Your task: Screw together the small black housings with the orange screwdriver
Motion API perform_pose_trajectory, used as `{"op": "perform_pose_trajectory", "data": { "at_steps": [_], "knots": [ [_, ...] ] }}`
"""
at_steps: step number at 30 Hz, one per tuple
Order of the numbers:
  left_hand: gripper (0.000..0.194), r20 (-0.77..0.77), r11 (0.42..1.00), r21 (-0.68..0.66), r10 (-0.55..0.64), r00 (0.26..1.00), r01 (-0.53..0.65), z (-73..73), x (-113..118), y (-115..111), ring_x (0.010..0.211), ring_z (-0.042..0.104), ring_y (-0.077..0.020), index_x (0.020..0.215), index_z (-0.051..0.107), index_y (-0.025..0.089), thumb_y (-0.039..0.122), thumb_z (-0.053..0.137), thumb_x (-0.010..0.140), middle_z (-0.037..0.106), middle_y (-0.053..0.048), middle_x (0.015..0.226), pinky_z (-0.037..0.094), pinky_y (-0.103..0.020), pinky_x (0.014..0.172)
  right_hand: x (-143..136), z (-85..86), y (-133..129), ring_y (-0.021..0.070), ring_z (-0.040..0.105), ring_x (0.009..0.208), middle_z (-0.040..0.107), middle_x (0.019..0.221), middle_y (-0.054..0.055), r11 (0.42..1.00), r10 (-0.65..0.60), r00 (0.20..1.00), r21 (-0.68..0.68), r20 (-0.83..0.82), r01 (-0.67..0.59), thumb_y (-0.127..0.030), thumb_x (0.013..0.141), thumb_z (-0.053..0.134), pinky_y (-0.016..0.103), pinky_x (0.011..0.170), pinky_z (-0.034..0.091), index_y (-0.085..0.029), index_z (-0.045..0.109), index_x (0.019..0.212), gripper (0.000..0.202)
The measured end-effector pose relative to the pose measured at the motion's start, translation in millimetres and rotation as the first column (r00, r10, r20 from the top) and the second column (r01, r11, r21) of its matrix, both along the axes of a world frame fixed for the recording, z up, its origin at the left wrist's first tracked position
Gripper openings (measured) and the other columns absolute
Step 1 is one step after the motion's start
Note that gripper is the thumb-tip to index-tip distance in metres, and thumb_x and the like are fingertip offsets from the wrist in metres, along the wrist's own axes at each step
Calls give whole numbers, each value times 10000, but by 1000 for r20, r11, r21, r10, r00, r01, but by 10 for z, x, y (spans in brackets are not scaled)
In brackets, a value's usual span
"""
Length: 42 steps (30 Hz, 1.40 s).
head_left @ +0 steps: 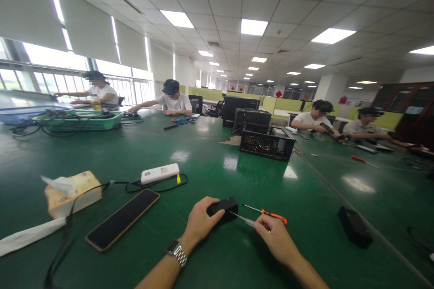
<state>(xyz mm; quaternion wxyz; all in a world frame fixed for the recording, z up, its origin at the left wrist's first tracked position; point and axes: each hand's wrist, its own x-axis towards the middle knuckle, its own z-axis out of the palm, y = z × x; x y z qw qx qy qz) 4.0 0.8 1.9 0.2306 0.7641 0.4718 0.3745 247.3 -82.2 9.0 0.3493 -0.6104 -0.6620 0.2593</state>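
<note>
Head view, and I have both bare hands low in the middle of my feed, over a green table [203, 165]. The left hand [202, 217] is closed around a small black box [231, 204], thumb along the near side and fingers over the top, holding it just above or on the tabletop; I cannot tell which from this angle. The right hand [274, 234] pinches a slim screwdriver [249, 221] between thumb and fingers, its thin shaft pointing at the end of the box and its tip meeting that face; whether it sits in a screw is too small for me to read. Just beyond the right hand lies an orange-handled screwdriver [276, 216], its shaft towards the box. Well off to the right I see a second black box [355, 226] lying by itself. On the left wrist is a watch [177, 252] with a metal band. Left of the hands lie a dark phone [122, 220], a white power strip [160, 173] with a black cable, and a tissue pack [76, 193]. Farther back I make out an opened computer case [267, 143], a green basket [81, 122] of cables, and four people seated round the table.
</note>
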Motion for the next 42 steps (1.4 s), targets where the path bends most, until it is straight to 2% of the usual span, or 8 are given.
{"op": "perform_pose_trajectory", "data": {
  "at_steps": [16,23,28,32,36,42],
  "knots": [
    [291,-7,1000,9,-7,1000,7,-5,7,-42,898,628,-242,996,685,190,359,659,761,687,-64,981,469,-331,802,-110,55,-60,116,450,548,527,583,-27,1000,6,992,9,123,-7,-384,906,470,227,542,305,-166,621,713,328],
    [271,-12,1000,9,-6,1000,6,-12,-1,-40,907,626,-243,982,689,196,343,659,756,688,-64,982,465,-335,817,-95,13,-44,117,447,555,505,582,-33,999,5,995,53,103,-11,-383,905,470,230,543,302,-167,611,714,321],
    [273,4,1000,-5,-18,1000,18,-8,10,-67,876,627,-237,976,681,191,348,664,753,685,-61,965,474,-326,786,-29,12,-21,118,432,565,484,588,-31,997,-60,997,53,54,57,-400,896,475,229,551,317,-168,580,684,331],
    [285,36,1000,-21,-18,999,19,-18,28,-60,878,633,-237,976,684,192,364,670,749,693,-62,965,485,-324,789,-59,18,-27,116,422,568,486,598,-29,1000,-7,1000,29,-10,8,-399,887,483,227,546,324,-168,575,681,323],
    [310,82,999,-48,-1,997,5,-19,21,-11,913,642,-247,982,702,179,396,654,767,710,-76,997,486,-345,831,-79,40,-38,118,421,579,477,600,-27,999,-28,997,36,-70,30,-407,874,488,227,551,337,-170,557,658,328],
    [308,99,998,-65,14,995,-7,12,13,0,911,652,-255,963,714,176,403,660,762,721,-75,993,492,-358,832,-58,42,-27,130,449,586,485,598,-22,997,-68,996,33,-62,70,-466,863,475,233,566,360,-183,530,645,362]
  ]
}}
